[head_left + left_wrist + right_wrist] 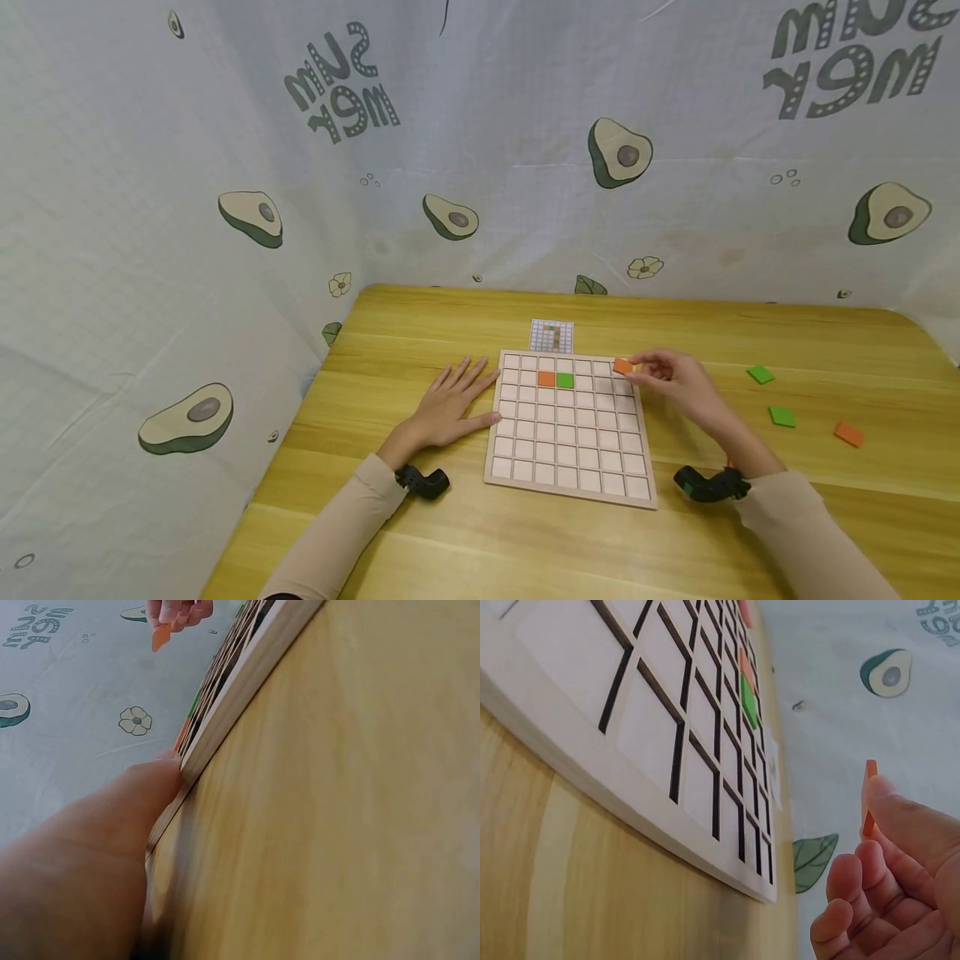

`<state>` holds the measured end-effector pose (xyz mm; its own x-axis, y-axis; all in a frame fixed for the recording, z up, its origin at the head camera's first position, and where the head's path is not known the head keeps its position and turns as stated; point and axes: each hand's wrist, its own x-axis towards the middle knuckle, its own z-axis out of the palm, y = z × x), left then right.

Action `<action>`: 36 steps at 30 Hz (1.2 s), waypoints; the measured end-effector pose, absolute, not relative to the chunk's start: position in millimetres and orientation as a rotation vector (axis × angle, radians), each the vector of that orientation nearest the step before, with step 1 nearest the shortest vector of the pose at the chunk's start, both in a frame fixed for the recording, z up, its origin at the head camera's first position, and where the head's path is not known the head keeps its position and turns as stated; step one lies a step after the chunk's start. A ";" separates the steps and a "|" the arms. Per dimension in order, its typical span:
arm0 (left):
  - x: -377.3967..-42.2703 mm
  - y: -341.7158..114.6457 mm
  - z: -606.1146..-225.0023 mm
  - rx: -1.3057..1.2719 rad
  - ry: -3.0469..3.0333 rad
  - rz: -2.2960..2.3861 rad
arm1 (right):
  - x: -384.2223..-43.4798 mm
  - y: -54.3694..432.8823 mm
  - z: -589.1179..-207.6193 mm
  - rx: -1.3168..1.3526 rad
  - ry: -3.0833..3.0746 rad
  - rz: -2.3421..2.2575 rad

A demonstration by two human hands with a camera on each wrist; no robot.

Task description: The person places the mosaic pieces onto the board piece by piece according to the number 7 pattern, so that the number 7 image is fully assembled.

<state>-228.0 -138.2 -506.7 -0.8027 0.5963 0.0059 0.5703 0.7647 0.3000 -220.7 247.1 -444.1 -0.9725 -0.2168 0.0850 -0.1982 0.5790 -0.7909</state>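
Note:
A wooden grid board (577,433) with pale square cells lies on the table. One orange tile (547,379) and one green tile (565,381) sit side by side in its second row from the far edge. My right hand (675,383) pinches another orange tile (869,796) between thumb and fingers, raised above the board's far right corner. On the other side, my left hand (446,408) lies flat on the table with fingers spread, thumb and fingertips at the board's left edge (225,705).
A small printed grid card (551,336) lies beyond the board's far edge. To the right on the table are two green tiles (761,374) and a loose orange tile (849,434). A white curtain (510,167) with avocado prints hangs behind the table.

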 end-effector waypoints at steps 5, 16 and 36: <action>-228.4 -138.0 -505.9 0.941 2.863 0.448 | -225.1 242.5 -446.2 -0.368 2.754 -1.386; -228.5 -138.3 -507.4 0.963 2.871 0.445 | -234.6 226.2 -454.9 -0.398 2.704 -1.426; -228.6 -138.9 -507.7 0.949 2.871 0.429 | -240.9 213.2 -470.5 -0.465 2.652 -1.469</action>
<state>-228.6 -138.9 -507.7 -0.8034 0.5955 0.0049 0.5709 0.7678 0.2907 -240.9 213.2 -470.5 -0.9513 -0.2976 0.0804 -0.2260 0.4961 -0.8383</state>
